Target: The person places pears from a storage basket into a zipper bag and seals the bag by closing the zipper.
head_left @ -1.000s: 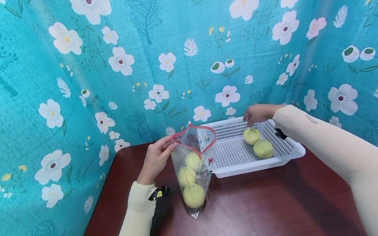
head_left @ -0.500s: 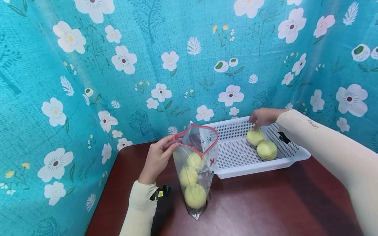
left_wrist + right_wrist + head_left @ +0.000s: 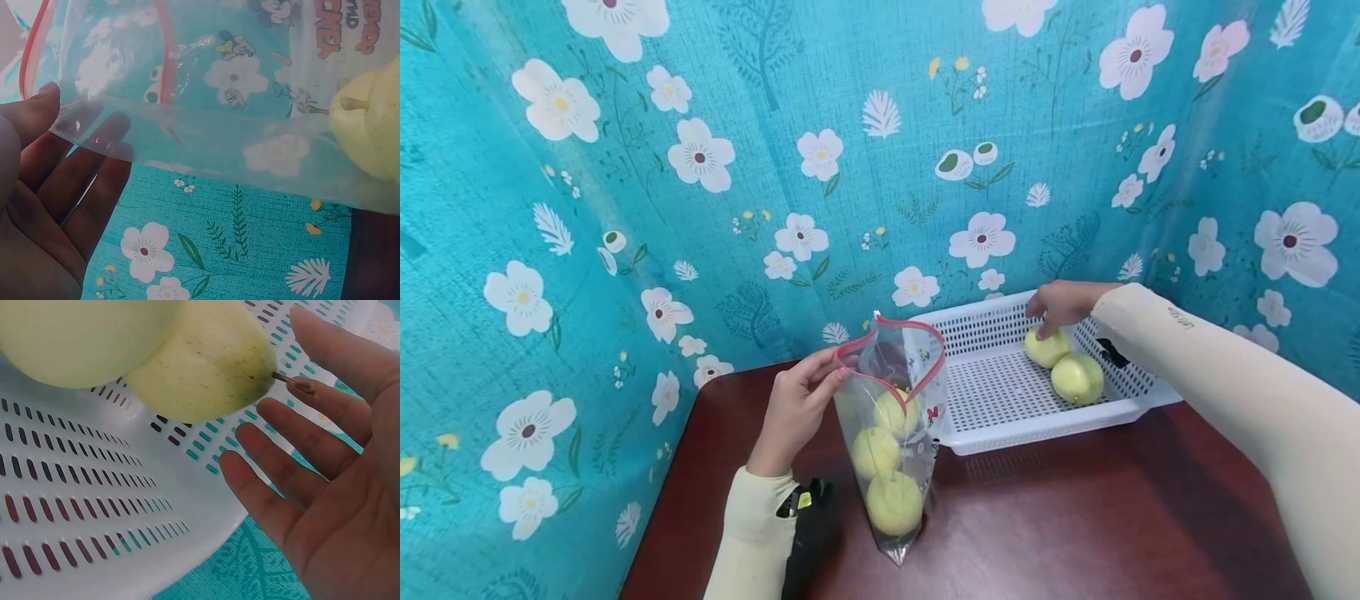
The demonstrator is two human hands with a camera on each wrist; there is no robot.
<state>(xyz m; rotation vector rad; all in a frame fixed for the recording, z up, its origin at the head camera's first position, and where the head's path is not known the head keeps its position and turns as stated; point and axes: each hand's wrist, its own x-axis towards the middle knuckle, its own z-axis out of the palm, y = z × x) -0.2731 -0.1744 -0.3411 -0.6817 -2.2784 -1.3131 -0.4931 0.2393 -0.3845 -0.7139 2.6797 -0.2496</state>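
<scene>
My left hand [image 3: 792, 410] pinches the rim of a clear zip bag [image 3: 895, 546] with a red zip edge, thumb on one side and fingers behind the film. The bag stands upright, its mouth spread wide, with three yellow-green pears [image 3: 895, 502] stacked inside. Over a white slotted basket [image 3: 1037, 433], my right hand [image 3: 1066, 302] reaches down to the rear pear [image 3: 1043, 350]. In the right wrist view its fingers [image 3: 294, 434] are extended beside that pear [image 3: 206, 369], the stem meeting the index finger. A second pear [image 3: 1077, 377] lies against it in front.
The dark red-brown table [image 3: 1045, 517] carries the bag and the basket, which stand side by side. Behind them hangs a turquoise flowered cloth [image 3: 865, 208], close to the basket's back wall. A small black device [image 3: 820, 492] sits at the left wrist.
My right hand has come down from above the rear pear's stem to the pear itself. The left hand keeps its hold on the bag's rim. The head view has shifted slightly.
</scene>
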